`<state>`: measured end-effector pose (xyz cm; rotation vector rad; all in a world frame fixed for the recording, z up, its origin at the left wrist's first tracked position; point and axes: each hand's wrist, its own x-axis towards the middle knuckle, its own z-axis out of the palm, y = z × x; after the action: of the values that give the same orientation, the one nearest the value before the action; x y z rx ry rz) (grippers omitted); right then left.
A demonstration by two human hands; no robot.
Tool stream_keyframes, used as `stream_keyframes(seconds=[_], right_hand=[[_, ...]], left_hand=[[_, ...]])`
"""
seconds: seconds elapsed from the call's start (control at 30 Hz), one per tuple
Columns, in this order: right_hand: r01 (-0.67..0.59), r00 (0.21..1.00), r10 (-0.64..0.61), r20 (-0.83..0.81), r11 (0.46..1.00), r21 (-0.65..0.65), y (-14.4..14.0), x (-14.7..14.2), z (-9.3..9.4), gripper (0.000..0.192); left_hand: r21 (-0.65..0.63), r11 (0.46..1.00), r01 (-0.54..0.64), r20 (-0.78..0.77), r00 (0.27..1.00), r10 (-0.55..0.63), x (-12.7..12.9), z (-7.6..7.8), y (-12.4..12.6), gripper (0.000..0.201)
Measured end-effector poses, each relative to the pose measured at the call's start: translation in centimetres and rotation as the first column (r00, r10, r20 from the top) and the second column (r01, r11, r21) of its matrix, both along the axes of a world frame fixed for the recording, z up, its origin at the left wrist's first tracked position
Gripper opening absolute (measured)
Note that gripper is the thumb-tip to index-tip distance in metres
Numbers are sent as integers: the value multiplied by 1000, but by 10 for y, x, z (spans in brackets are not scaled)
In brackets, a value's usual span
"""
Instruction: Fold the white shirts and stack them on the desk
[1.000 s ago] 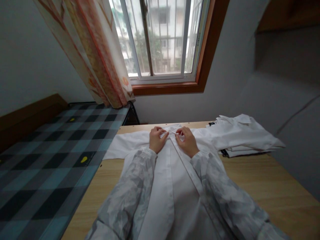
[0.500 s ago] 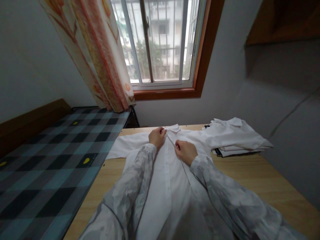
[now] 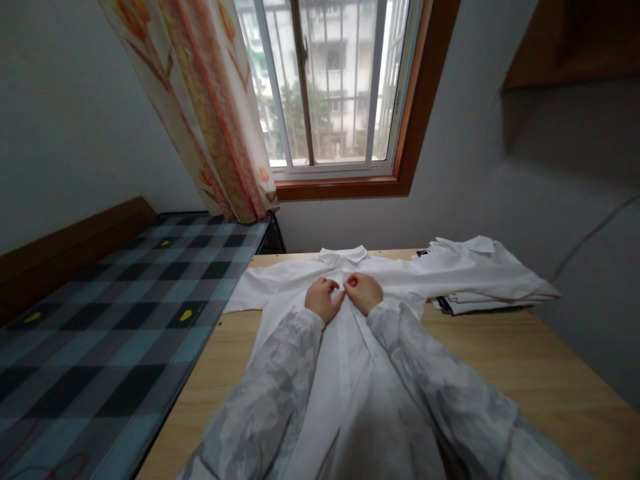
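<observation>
At the far left a bed [image 3: 100, 320] with a checked cover of grey, black and pale blue runs alongside the desk [image 3: 500, 360], and a flowered curtain [image 3: 210, 113] hangs drawn to the left of the barred window [image 3: 330, 87], which lets daylight fall across the work. A white shirt [image 3: 350, 347] lies flat and face up on the desk, its collar [image 3: 344, 255] at the far edge and its sleeves spread out to left and right, a lay that keeps the front placket straight and within easy reach of both hands. The left hand [image 3: 324, 300] rests on the shirt's chest just below the collar, fingers curled in and pinching the left edge of the placket; the right hand [image 3: 364, 292] sits just beside it, nearly touching, fingers likewise curled and pinching the opposite edge. Holding the 2 edges so close together looks like the grip for fastening a button, though the button itself is too small to make out. Both forearms, in pale patterned sleeves, lie over the lower part of the shirt and help to keep the cloth from shifting. To the right, near the wall, a stack of folded white garments [image 3: 480, 273] sits on the desk, apart from the spread shirt's body, with the shirt's right sleeve reaching toward it.
</observation>
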<state>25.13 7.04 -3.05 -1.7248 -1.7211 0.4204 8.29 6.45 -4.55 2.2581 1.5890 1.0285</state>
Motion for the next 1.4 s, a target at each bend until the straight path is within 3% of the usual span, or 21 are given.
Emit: stream_keyframes(seconds=[0.13,0.3,0.47,0.57,0.7,0.87,1.0,1.4], right_hand=[[-59,968,78,-237,995,84,1,5,-20,14],[-104,882,168,-441,981,167,0,7,-29,22],[-146,875,223,-430,968,206,-4,9,-29,22],[-137,848,236,-474,963,233,-4,9,-24,24],[-168,795,256,-550,964,206,-2,6,-18,28],[-145,727,237,-645,971,192,-2,0,-24,36],[-144,717,227,-660,973,178,-2,0,-30,39],[-186,637,209,-742,976,115,3,10,-33,31]], left_hand=[[-51,997,59,30,998,-58,3,-1,-3,5],[-56,998,29,39,999,-27,6,-1,-2,4],[-3,1000,5,-10,1000,-5,8,-3,-4,6],[-57,998,20,144,990,-12,7,-3,-3,10],[-119,992,44,387,922,5,6,-5,2,25],[-208,974,86,506,862,32,4,-9,5,31],[-287,948,138,604,794,68,5,-9,7,36],[-278,943,184,659,751,47,9,-7,5,27]])
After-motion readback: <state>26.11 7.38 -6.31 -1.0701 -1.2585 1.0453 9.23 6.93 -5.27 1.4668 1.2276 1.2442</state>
